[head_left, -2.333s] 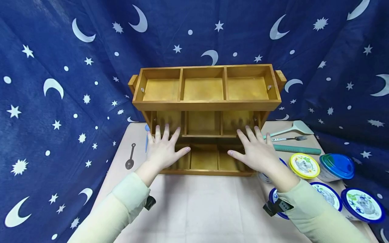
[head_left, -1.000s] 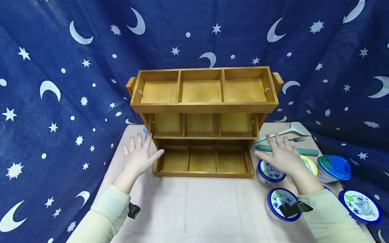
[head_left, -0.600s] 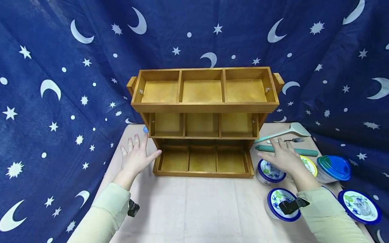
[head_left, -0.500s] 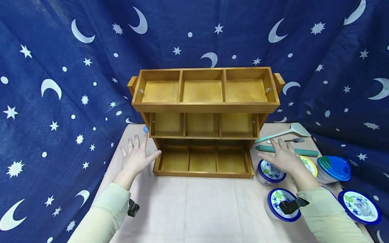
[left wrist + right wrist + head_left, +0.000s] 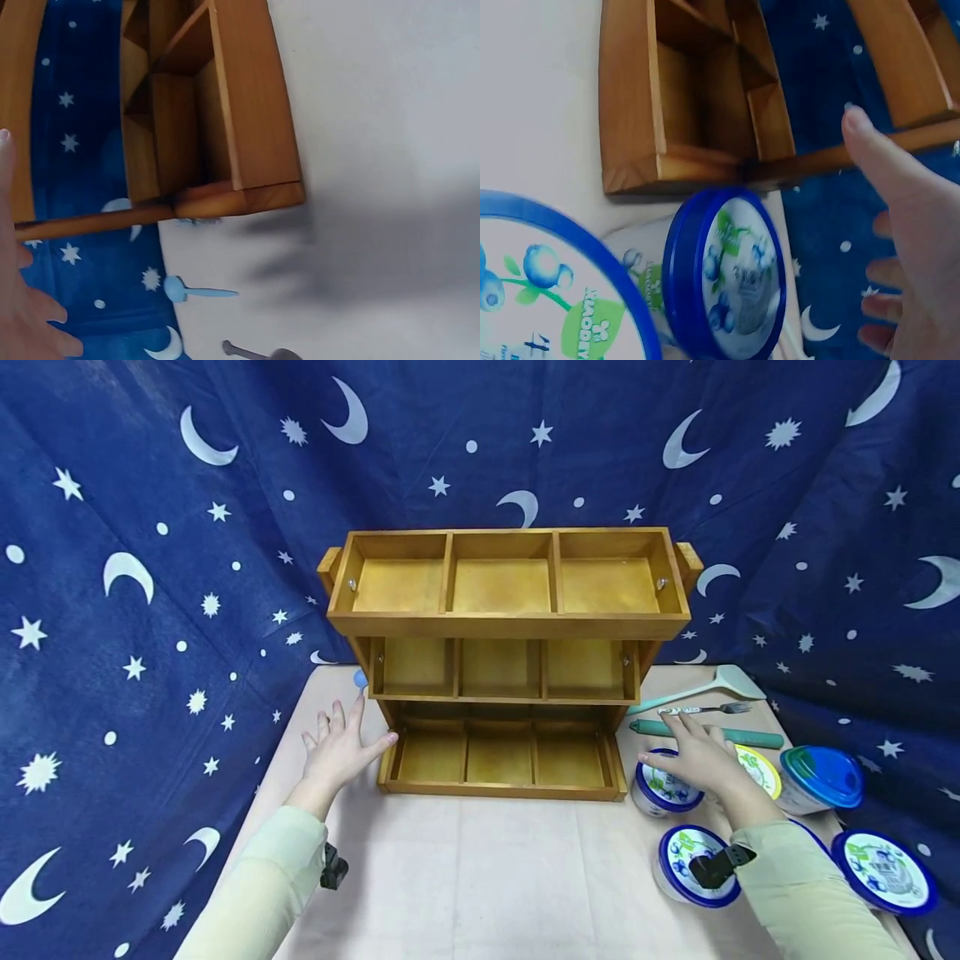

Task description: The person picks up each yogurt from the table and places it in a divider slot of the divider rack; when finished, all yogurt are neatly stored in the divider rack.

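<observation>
A tiered wooden organizer (image 5: 508, 627) stands at the middle of the table, its three levels split into compartments. My left hand (image 5: 337, 756) hovers at its lower left with fingers spread, holding nothing. Under and past that hand lie a blue spoon (image 5: 176, 289) and a grey-brown spoon (image 5: 283, 355), mostly hidden in the head view. Over the right side hovers my right hand (image 5: 701, 762), fingers extended and nothing held. It partly covers a blue-lidded tub (image 5: 667, 785) and a yellow-lidded tub (image 5: 759, 770). Just beyond its fingertips lie a green stick-like tool (image 5: 742, 737) and a fork (image 5: 712, 708).
A pale green spatula (image 5: 735, 681) lies at the back right. Another blue-lidded tub (image 5: 693, 864) stands at the front right, with one more blue-rimmed tub (image 5: 885, 870) and a tub with a plain blue lid (image 5: 823, 775) farther right. A starry blue cloth (image 5: 480, 460) hangs behind.
Both hands have moved outward and apart from in front of the organizer, the left to the left, the right to the right over the tubs. In the last half second they barely shift.
</observation>
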Action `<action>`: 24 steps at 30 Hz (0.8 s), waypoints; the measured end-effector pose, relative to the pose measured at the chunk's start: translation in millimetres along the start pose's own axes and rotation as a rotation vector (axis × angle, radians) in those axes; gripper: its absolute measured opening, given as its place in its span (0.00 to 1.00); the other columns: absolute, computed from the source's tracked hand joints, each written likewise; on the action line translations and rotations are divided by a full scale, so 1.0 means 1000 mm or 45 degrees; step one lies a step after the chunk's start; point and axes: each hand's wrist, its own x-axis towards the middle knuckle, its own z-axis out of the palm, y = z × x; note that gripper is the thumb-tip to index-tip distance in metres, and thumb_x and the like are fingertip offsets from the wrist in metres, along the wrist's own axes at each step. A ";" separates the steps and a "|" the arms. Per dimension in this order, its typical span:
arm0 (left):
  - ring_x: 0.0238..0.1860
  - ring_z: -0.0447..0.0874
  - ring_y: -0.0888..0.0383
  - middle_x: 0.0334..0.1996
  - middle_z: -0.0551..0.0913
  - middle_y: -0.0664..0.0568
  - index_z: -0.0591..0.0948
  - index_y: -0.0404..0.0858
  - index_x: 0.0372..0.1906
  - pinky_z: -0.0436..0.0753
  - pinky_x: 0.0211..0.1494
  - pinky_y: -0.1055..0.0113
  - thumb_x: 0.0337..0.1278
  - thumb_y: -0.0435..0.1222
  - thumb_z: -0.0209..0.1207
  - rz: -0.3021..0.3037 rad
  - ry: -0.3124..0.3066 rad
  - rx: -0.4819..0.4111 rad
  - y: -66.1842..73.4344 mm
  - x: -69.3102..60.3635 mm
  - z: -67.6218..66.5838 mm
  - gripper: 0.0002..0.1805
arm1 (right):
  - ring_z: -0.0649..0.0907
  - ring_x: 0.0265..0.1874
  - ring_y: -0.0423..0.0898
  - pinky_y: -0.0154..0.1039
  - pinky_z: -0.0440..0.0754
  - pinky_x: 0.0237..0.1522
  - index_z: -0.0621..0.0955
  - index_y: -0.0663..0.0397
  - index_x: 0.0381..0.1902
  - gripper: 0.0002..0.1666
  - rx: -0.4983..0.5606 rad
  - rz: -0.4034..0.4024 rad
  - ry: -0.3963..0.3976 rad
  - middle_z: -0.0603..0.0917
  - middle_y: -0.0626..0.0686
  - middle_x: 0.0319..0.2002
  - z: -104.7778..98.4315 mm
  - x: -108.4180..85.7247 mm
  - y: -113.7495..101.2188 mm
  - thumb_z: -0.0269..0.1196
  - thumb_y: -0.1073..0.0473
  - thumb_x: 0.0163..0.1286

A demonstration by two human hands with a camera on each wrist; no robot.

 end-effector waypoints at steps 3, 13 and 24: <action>0.67 0.33 0.26 0.69 0.40 0.26 0.43 0.44 0.75 0.35 0.59 0.26 0.46 0.75 0.42 -0.014 -0.036 -0.046 -0.003 0.006 0.005 0.58 | 0.51 0.59 0.78 0.73 0.51 0.50 0.50 0.58 0.73 0.64 -0.006 -0.038 0.008 0.48 0.73 0.68 0.004 0.000 0.006 0.56 0.23 0.53; 0.68 0.32 0.27 0.69 0.41 0.26 0.45 0.41 0.74 0.36 0.61 0.28 0.47 0.71 0.48 0.004 -0.087 -0.101 -0.024 0.017 0.024 0.57 | 0.50 0.60 0.75 0.74 0.50 0.50 0.55 0.61 0.71 0.64 0.044 -0.081 -0.046 0.48 0.73 0.68 0.017 0.002 0.022 0.65 0.29 0.49; 0.67 0.40 0.28 0.69 0.45 0.28 0.47 0.39 0.74 0.48 0.61 0.29 0.49 0.66 0.55 0.013 -0.147 -0.217 -0.038 0.026 0.058 0.55 | 0.50 0.61 0.74 0.74 0.50 0.52 0.57 0.61 0.70 0.69 0.060 -0.080 -0.089 0.50 0.73 0.67 0.026 0.007 0.030 0.69 0.27 0.40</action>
